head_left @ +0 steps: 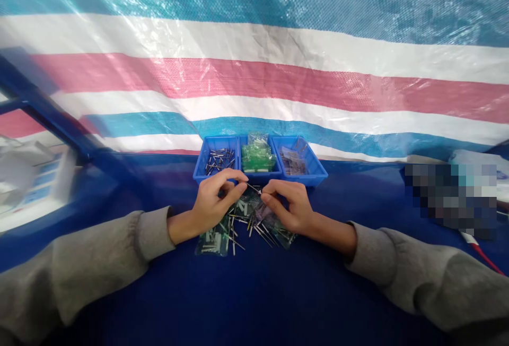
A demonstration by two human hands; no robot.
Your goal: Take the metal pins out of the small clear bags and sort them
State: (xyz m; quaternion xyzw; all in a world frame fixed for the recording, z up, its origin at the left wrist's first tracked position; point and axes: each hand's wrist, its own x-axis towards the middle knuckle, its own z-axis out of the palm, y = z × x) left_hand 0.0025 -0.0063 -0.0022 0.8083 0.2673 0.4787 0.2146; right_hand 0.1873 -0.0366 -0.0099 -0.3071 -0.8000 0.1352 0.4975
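Plastic sheeting with wide blue, white and red stripes hangs at the back like a wall. In front of it is a dark blue table. Three small blue bins stand side by side near its far edge. The left one has metal rods in it, the middle one has green packets, and the right one has clear packets with things too small to name.

The left hand and the right hand are close together, just in front of the bins. Under them lies a messy pile of see-through bags and loose rods.

A thin metal rod is between the two hands, up above the pile. The left hand's thumb and pointer finger pinch one end. The right hand's thumb and pointer finger pinch near the other end, by a tiny pale bit. I cannot tell what that bit is.

The rod looks very light and stiff, so it should not bend easily. It looks smooth, so it may slip or roll. It does not seem easy to break, but its tip could poke. Close to each end looks like a good place to hold it, with a soft squeeze.
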